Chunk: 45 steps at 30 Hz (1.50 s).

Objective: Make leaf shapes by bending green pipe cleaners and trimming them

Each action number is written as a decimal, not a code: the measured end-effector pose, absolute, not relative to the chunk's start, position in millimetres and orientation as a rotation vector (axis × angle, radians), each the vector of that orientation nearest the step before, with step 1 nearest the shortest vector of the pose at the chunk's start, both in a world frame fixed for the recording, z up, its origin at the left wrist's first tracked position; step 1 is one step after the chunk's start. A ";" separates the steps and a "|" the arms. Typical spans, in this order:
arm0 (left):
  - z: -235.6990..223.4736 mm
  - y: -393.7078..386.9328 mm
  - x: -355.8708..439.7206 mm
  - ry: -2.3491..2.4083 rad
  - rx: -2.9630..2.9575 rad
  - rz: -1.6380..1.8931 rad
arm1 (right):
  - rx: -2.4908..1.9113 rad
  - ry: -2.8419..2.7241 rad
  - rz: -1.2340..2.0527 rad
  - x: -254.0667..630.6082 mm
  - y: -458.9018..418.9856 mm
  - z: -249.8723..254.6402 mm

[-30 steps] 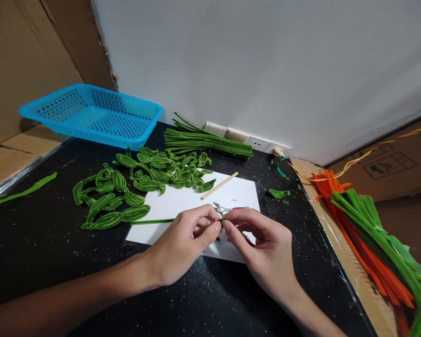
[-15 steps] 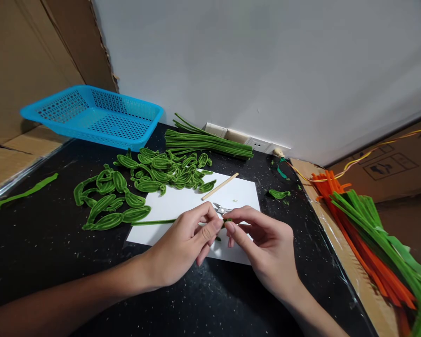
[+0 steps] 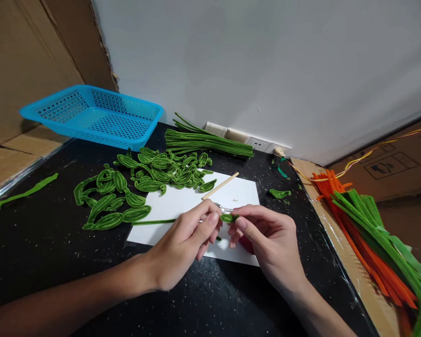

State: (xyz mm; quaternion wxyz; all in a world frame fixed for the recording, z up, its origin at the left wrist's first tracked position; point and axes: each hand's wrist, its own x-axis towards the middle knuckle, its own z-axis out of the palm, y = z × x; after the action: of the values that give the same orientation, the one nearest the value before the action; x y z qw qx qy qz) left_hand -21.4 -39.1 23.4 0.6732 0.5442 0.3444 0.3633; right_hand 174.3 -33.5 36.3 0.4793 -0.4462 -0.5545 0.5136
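Note:
A small green pipe-cleaner leaf (image 3: 228, 218) is pinched between the thumb and forefinger of my right hand (image 3: 275, 238). Its left end meets the fingertips of my left hand (image 3: 187, 238), which is closed with thumb against forefinger; what it grips, if anything, is hidden. Scissors (image 3: 224, 209) lie behind the fingers on a white sheet of paper (image 3: 243, 187), partly covered by my hands. By my left wrist, a straight green pipe cleaner (image 3: 154, 222) crosses the paper's edge. Beyond it spreads a pile of finished-looking green leaves (image 3: 161, 171).
A blue basket (image 3: 115, 121) stands at the back left. Green pipe cleaners (image 3: 210, 144) lie bundled by the wall sockets. A wooden stick (image 3: 220, 186) rests on the paper, a single leaf (image 3: 279, 193) to its right. Orange pipe cleaners (image 3: 365, 248) and green ones line the right edge.
The small leaf shows more plainly between my hands. My right hand has shifted slightly right, and my left thumb has moved up a little. A red patch now shows under my right hand.

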 end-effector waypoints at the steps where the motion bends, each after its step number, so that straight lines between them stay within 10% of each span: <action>1: 22.9 -39.5 -21.8 0.762 1.256 0.819 | -1.069 -1.333 1.281 174.9 -32.8 35.1; 16: 20.5 -40.2 -22.5 0.796 1.330 0.860 | -1.023 -1.405 1.355 171.3 -34.8 39.9; 45: 22.5 -38.8 -19.6 0.660 0.983 0.798 | -0.917 -2.038 0.229 174.1 -44.5 28.4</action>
State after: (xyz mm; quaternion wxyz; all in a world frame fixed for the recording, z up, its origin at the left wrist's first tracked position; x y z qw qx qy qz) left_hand -19.6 -38.8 22.5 0.7557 0.4509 0.3026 0.3660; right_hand 174.1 -44.5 28.4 0.4327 -0.3680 -0.8179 0.0920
